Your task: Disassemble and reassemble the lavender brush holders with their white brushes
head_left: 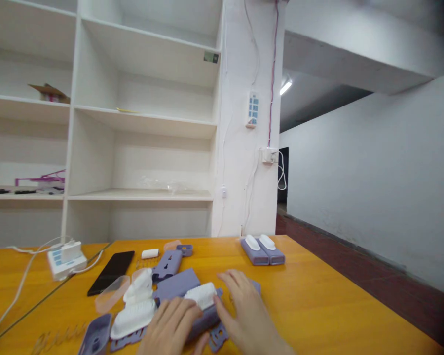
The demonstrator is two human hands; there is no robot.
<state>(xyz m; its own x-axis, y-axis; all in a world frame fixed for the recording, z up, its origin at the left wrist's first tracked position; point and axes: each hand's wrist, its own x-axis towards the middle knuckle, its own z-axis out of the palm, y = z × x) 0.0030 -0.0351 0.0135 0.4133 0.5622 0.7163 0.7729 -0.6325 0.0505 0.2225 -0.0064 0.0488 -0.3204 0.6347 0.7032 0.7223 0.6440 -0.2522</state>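
My left hand [172, 325] and my right hand [246, 315] rest at the near edge of the orange table [336, 305], one on each side of a purple plastic housing with a white ribbed brush insert [202, 295]. Both hands have fingers curled onto that piece. More purple shells [167, 264] and white ribbed inserts [133, 318] lie to the left of my hands. Two assembled purple units with white tops [262, 250] sit side by side farther back on the right.
A black phone [111, 272], a white power strip [66, 259] with cables, a clear plastic cover [111, 293] and a small white cap [150, 253] lie on the table's left. White shelves [144, 123] stand behind. A corridor opens to the right.
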